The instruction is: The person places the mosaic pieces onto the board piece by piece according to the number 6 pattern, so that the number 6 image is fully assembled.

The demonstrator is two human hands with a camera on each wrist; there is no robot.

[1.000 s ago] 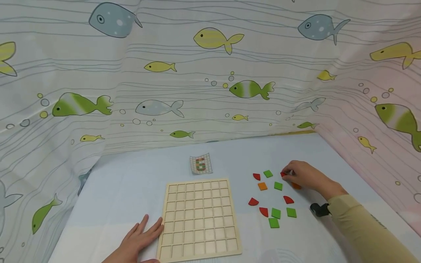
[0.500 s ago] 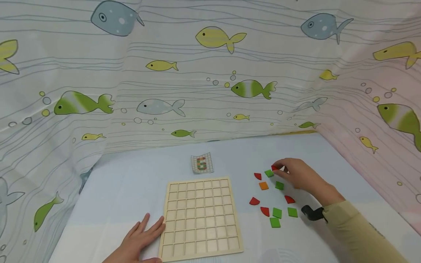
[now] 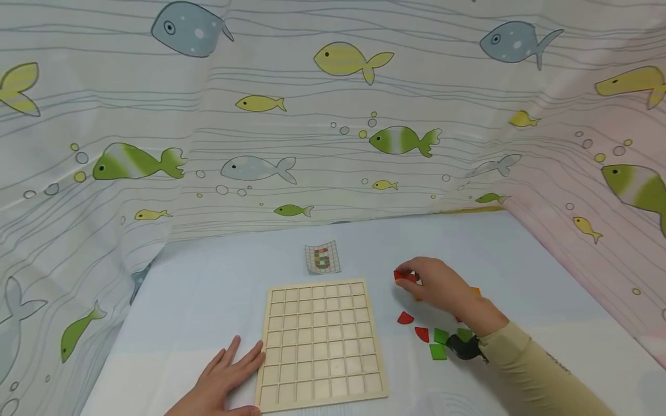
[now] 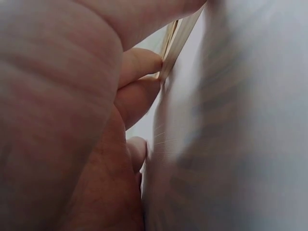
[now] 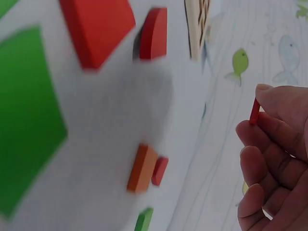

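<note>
My right hand (image 3: 434,283) hovers over the right side of the table, pinching a red quarter-round tile (image 5: 254,111) between thumb and forefinger. Below and around it lie loose tiles: red quarter-rounds (image 3: 405,318), green squares (image 3: 438,352) and an orange tile (image 5: 142,168); the hand and forearm cover some of them in the head view. My left hand (image 3: 221,378) lies on the table with spread, straight fingers, its fingertips touching the left edge of the wooden grid board (image 3: 321,341). No tile sits in the board's squares. That edge (image 4: 180,45) shows against the fingertips in the left wrist view.
Behind the board lies a small gridded paper (image 3: 322,258) with a red, green and orange pattern. A black device (image 3: 463,348) hangs under my right wrist, above the green tiles. Fish-printed cloth (image 3: 333,133) walls the back and sides of the table.
My right hand has carried the red quarter-round tile leftward from the far right of the loose tiles towards the board. The left hand and the board have stayed in place.
</note>
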